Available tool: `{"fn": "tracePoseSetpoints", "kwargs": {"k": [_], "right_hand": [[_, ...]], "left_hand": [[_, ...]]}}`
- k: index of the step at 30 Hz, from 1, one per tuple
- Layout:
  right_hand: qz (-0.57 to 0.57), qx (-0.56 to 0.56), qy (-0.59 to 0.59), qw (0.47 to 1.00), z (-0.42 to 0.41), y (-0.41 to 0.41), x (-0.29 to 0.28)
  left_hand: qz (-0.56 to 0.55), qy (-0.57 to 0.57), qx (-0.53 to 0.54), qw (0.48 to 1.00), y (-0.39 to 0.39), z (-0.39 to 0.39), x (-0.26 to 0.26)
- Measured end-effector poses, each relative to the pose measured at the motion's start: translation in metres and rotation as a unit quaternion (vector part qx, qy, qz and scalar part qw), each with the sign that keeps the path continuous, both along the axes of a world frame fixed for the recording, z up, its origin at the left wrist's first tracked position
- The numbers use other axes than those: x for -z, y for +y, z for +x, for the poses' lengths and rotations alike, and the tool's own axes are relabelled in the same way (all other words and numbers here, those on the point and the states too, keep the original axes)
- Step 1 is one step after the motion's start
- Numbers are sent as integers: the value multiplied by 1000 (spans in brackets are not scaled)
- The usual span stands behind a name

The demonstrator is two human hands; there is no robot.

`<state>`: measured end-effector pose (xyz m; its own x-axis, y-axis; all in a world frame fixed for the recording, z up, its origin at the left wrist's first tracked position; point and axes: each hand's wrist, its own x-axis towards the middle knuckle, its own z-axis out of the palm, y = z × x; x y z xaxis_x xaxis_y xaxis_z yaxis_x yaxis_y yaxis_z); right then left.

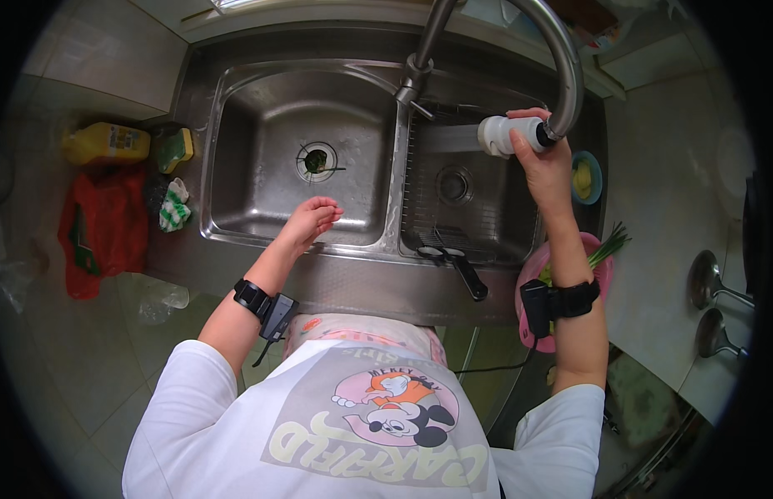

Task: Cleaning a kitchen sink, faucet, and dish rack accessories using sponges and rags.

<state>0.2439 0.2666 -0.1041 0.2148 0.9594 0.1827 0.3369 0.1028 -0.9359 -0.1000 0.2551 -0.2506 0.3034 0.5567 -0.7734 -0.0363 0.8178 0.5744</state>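
Note:
My right hand is wrapped around the white spray head at the end of a curved metal faucet. A stream of water shoots from it leftward over the right basin. Over the front part of the left basin hovers my left hand, its fingers loosely curled and no object visible in it. Behind that hand, dark green scraps sit in the drain strainer, some poking past its rim. A wire rack lines the right basin.
A black-handled tool lies across the right basin's front rim. To the right are a pink basin with green stalks and a blue bowl. A yellow bottle, sponge and red plastic bag stand left. Two ladles lie far right.

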Motion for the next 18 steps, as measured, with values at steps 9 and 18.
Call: {"fn": "tracePoseSetpoints", "kwargs": {"k": [9, 18], "right_hand": [[-61, -72, 6, 995, 7, 0, -13], [-105, -87, 0, 991, 13, -2, -19]], "left_hand": [[-4, 10, 10, 1000, -2, 1, 0], [-7, 9, 2, 1000, -3, 0, 1]]}}
